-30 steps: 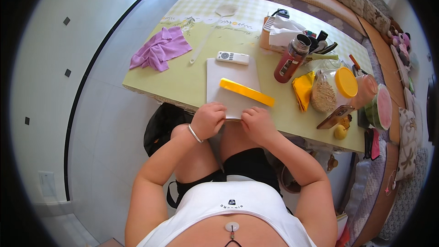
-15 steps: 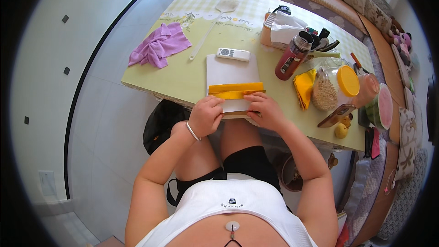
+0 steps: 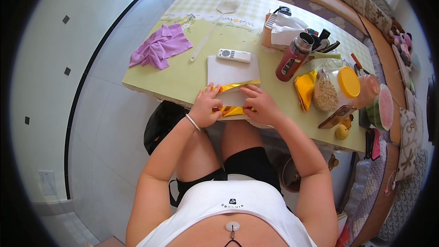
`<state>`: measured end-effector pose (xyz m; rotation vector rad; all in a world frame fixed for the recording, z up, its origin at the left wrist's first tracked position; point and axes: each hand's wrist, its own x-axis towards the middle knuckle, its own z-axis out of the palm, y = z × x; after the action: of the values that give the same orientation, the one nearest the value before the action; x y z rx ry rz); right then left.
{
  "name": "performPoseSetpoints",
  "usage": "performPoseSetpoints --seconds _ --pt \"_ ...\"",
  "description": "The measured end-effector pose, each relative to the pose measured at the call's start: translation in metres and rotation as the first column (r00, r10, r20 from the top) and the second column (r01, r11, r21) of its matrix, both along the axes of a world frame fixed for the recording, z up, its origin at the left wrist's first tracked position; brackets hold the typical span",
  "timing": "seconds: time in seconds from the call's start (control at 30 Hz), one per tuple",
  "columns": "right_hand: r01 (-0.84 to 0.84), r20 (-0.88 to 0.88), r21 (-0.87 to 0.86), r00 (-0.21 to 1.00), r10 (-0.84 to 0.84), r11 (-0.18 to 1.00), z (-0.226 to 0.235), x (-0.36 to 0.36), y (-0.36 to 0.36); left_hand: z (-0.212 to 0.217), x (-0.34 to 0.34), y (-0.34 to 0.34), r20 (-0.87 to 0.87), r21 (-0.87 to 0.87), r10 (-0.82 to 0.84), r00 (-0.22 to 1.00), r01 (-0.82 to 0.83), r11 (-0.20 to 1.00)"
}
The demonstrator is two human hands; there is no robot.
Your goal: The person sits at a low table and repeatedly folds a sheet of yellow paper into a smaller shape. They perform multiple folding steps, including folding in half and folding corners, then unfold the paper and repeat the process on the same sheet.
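Fingers are spread wide on the left hand (image 3: 206, 107) and the right hand (image 3: 262, 104), and the gold foil paper (image 3: 233, 111) is touched near both ends. The long fingers are laid by the top shiny band, and the thumbs are set low, by the bottom one. It cannot be told whether the paper is pinched, since its underside is hidden.

The paper is found in the middle of the frame, over the lower part of a white pad (image 3: 233, 68). A pale strip is seen between the two bands, and the top band is slanted up to the right.

Both ends should be held with the same soft push, so the paper is not pulled crooked. Edges should be lined up first, and any crease is best pressed from the middle out. Thin foil seems easy to wrinkle or tear, so it should not be tugged. The bottom band is placed close to the edge of the table (image 3: 178, 84), so the flat pad should be used as the base. The white remote control (image 3: 234, 55), set higher on the pad, can be left alone.
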<state>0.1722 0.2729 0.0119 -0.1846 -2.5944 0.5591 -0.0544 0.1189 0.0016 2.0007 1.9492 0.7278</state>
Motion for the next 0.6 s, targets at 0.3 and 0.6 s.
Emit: performPoseSetpoints --seconds 0.3,0.6 --pt "0.182 0.125 -0.553 0.983 -0.135 0.813 -0.020 -0.011 0.033 0.010 0.006 -0.003 0.013 0.421 0.098 0.995 -0.094 0.902" --pt "0.492 0.101 -0.339 0.866 -0.489 0.802 -0.030 -0.031 0.041 -0.014 -0.014 0.029 0.096 0.165 0.400 0.911 -0.411 0.897"
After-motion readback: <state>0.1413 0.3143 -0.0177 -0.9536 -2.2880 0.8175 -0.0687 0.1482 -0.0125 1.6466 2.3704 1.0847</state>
